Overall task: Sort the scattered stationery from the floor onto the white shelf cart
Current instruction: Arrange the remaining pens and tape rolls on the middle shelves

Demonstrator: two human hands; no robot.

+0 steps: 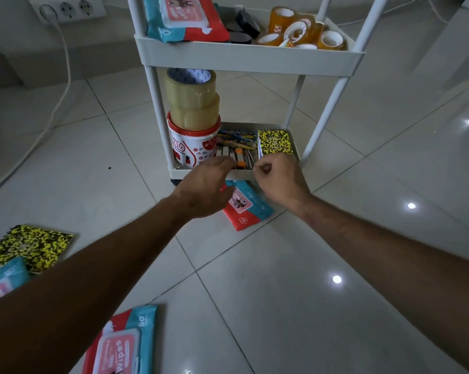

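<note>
The white shelf cart stands in front of me on the tiled floor. Its bottom shelf holds a red-and-white bucket topped by two big brown tape rolls, a pile of coloured pencils, orange-and-white sticks and a stack of yellow speckled notebooks. My left hand reaches over the shelf rim, its fingertips at the orange-and-white sticks. My right hand hovers at the near edge of the notebooks with fingers curled and nothing visible in it.
On the floor lie a wipes pack just below my hands, another wipes pack near me, a third wipes pack at the left edge, and a yellow notebook. The middle shelf carries wipes and small tape rolls. A wall socket with a cable is at left.
</note>
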